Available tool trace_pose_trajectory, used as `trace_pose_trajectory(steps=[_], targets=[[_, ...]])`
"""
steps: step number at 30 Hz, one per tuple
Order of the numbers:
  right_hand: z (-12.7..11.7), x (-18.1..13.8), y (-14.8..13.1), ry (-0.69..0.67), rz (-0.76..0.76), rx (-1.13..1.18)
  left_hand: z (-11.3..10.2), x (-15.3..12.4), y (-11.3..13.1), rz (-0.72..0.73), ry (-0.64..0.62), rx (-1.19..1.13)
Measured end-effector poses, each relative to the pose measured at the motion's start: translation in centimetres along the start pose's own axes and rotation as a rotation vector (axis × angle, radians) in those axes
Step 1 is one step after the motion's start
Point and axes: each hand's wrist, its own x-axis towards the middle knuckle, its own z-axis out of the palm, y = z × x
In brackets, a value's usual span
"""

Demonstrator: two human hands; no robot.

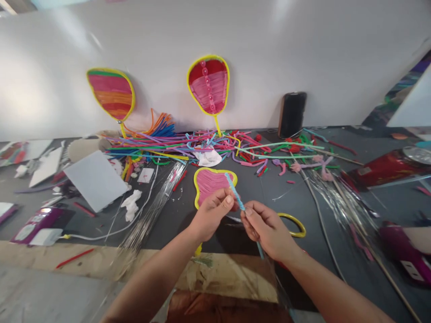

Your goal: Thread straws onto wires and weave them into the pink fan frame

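A light blue pipe cleaner, which looks twisted along its upper part, slants between my hands above the table. My right hand pinches it around the middle, and its lower end sticks out below the palm. My left hand is closed, with its fingertips against the pipe cleaner from the other side. Behind my left hand lies a pink fan-shaped piece with a yellow pipe-cleaner rim; the hands cover part of it. A yellow scissor-like handle loop shows just right of my right hand.
Two finished-looking striped fans with yellow rims stand against the white wall. Loose pipe cleaners are heaped along the back. A phone leans at the wall. Thin wire bundles, a red can and purple glue guns lie around.
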Motion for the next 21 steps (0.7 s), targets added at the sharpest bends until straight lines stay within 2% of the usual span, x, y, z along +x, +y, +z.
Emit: trace_pose_trajectory(steps=[4,7,12,21], targets=[[-0.3,-0.2,-0.3,0.061,-0.127,-0.452,0.0,0.1,0.6,0.008,0.078,0.218],[-0.1,-0.3,-0.6,0.055,-0.207,-0.627,-0.1,0.1,1.0,0.027,0.11,0.365],[-0.3,-0.4,-0.8,0.0,-0.243,-0.696,-0.5,0.2,1.4,0.004,0.064,0.465],[-0.6,-0.1,-0.7,-0.022,-0.221,-0.695,-0.9,0.2,1.2,-0.016,-0.015,0.477]])
